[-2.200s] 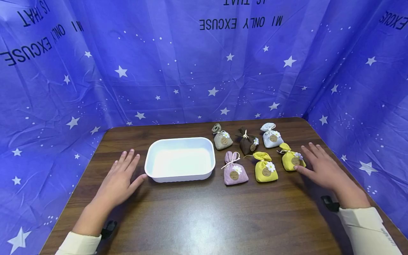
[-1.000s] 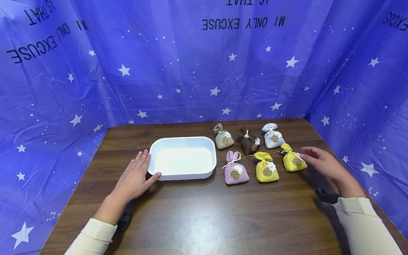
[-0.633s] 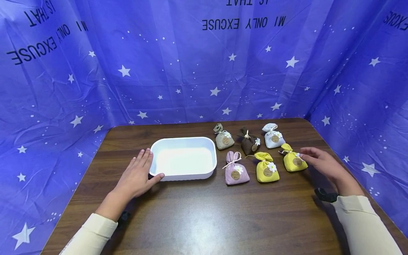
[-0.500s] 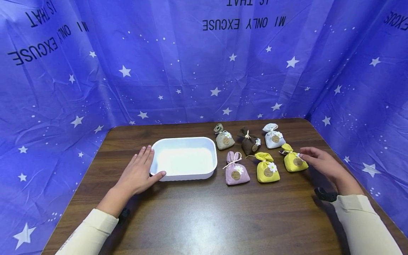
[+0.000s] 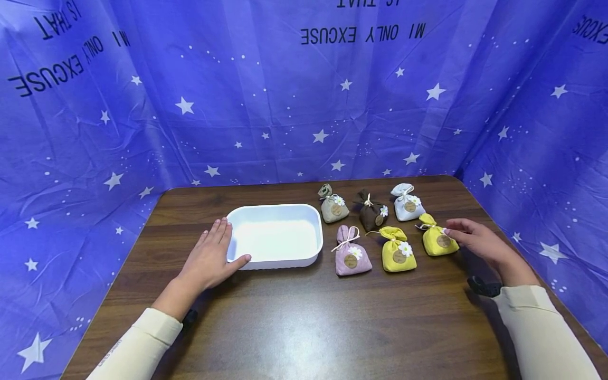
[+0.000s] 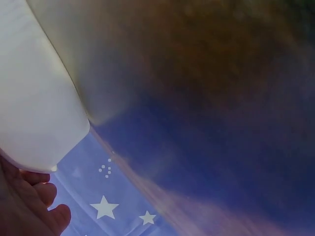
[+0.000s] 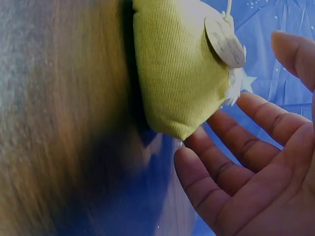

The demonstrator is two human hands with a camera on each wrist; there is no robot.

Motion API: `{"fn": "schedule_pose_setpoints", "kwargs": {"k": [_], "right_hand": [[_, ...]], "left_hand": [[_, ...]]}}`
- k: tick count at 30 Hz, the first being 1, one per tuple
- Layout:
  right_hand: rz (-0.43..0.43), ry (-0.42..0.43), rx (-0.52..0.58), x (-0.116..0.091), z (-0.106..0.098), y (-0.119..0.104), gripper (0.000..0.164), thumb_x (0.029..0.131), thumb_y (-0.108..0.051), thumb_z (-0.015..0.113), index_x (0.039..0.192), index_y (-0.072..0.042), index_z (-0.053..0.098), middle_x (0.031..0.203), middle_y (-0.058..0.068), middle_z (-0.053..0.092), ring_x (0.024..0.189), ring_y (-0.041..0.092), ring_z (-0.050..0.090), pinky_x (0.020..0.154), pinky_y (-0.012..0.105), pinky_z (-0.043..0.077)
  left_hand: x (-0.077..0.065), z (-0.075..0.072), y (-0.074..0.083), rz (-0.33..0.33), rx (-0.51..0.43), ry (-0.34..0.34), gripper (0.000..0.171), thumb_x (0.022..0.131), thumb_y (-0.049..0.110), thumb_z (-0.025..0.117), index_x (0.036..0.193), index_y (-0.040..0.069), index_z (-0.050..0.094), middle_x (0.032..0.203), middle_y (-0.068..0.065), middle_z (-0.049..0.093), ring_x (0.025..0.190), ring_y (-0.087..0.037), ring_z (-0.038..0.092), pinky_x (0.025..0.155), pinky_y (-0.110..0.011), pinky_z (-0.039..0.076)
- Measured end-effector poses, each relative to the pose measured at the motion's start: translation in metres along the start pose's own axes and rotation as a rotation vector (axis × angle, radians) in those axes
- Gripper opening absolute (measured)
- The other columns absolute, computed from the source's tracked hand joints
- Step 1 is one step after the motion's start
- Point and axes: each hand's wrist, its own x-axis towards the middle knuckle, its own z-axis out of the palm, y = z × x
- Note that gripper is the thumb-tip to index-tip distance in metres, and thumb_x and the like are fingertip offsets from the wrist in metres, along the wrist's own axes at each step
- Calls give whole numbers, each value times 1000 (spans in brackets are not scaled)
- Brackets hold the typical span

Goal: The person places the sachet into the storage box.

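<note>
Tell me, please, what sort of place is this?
Probably a curtained-off work or recording corner: a blue star-patterned curtain hangs on three sides of a wood-grained table, which bears a white tray and small tied cloth bags.

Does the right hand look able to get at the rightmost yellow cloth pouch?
Probably yes: the right hand is right beside the rightmost yellow cloth pouch, and nothing visible stands between them.

left hand (image 5: 210, 262): moved rightward against white tray (image 5: 280, 263) | right hand (image 5: 489, 249): turned more sideways
</note>
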Motion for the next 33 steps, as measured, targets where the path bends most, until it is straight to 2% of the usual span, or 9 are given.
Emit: {"fn": "schedule_pose_setpoints", "kwargs": {"k": [12, 17, 20, 33], "right_hand": [[34, -89, 41, 5, -10, 10, 63, 103, -35, 53, 143, 12, 38, 136, 28, 49, 96, -7, 52, 81, 30, 53], [51, -111, 65, 8, -14, 14, 63, 103, -32, 54, 143, 13, 37, 125, 13, 57, 93, -1, 56, 79, 29, 54], [61, -125, 70, 9, -14, 15, 64, 103, -32, 55, 144, 13, 36, 121, 7, 57, 92, 3, 57, 78, 29, 54], [78, -157, 22, 17, -13, 19, 64, 102, -34, 56, 144, 11, 39, 125, 18, 55, 92, 8, 55, 75, 30, 53]], "left_hand": [[-1, 2, 1, 14, 0, 26, 103, 93, 68, 47, 150, -15, 25, 159, -31, 17, 148, -43, 14, 118, -56, 19], [-1, 4, 0, 16, -11, 34, 102, 93, 67, 48, 150, -14, 24, 159, -31, 17, 148, -42, 13, 118, -56, 19], [-1, 5, -1, 12, -22, 35, 102, 93, 67, 49, 150, -14, 24, 159, -30, 17, 148, -42, 12, 118, -56, 18], [-1, 4, 0, 4, -24, 24, 102, 93, 67, 49, 150, -14, 24, 159, -30, 16, 148, -41, 12, 118, -56, 18]]}}
